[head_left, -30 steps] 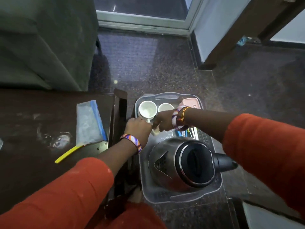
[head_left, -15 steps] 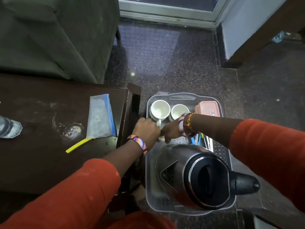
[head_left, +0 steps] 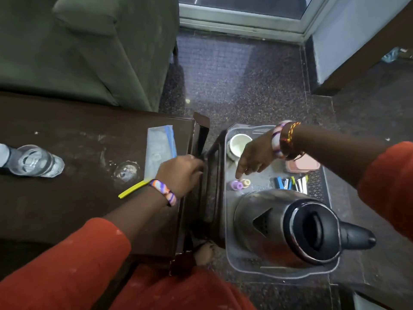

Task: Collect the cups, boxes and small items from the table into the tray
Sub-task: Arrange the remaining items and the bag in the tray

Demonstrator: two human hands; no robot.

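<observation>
Left hand (head_left: 178, 173) rested curled at the bench (head_left: 67, 198) right edge, beside a zip bag (head_left: 159, 148). Right hand (head_left: 254, 155) hung over the tray (head_left: 230, 242), index finger pointing down at two small rings (head_left: 241, 184). Kettle (head_left: 288, 227) stood at the tray's near end, white cup (head_left: 238, 145) at its far left corner.

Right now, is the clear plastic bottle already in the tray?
No, the clear plastic bottle lies on its side on the dark table, well apart from the tray holding the kettle.

White cup (head_left: 238, 146), pink box (head_left: 301, 166), clear tray (head_left: 230, 249), orange sleeves (head_left: 67, 271).
</observation>
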